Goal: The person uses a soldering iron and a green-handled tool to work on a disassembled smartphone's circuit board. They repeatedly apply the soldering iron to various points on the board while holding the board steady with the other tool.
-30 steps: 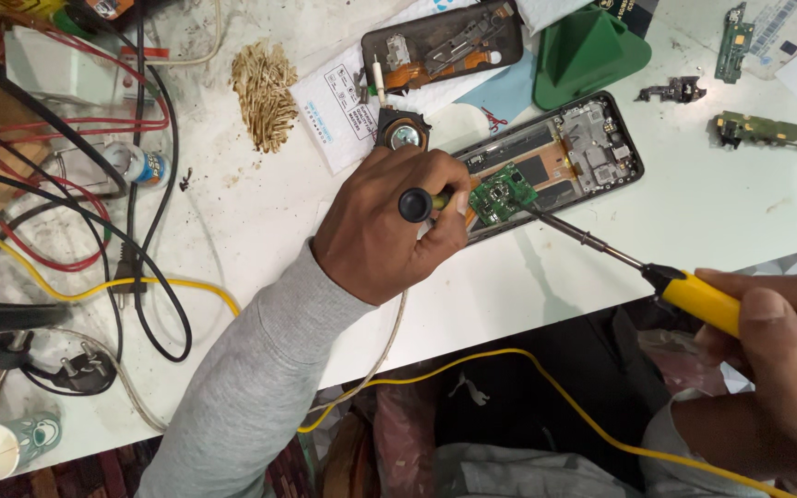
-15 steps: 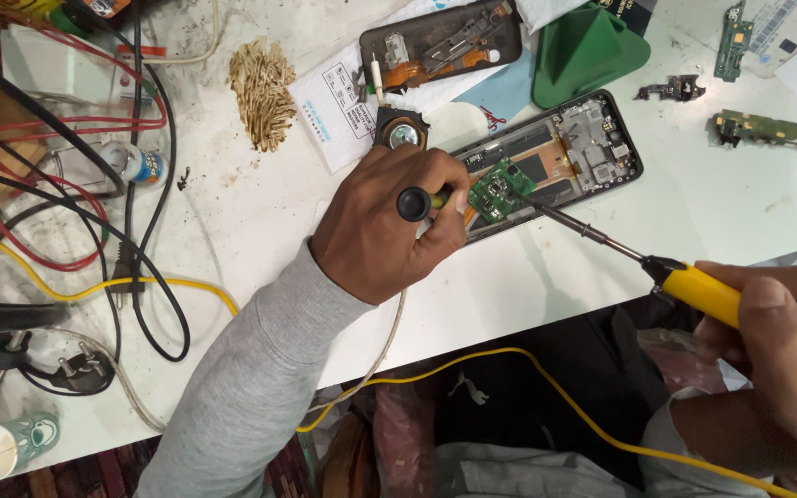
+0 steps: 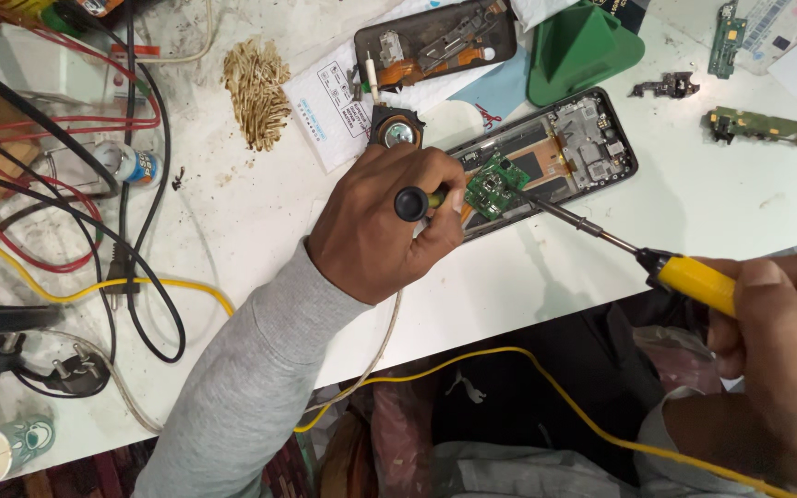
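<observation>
Meanwhile both hands meet at the green circuit board [image 3: 495,186], soldering iron [image 3: 694,277] touching.

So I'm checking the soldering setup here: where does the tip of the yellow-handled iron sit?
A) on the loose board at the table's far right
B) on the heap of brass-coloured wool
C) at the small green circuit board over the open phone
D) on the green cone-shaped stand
C: the right hand holds the yellow-handled iron, and its metal tip reaches the small green circuit board that the left hand steadies over the open phone.
</observation>
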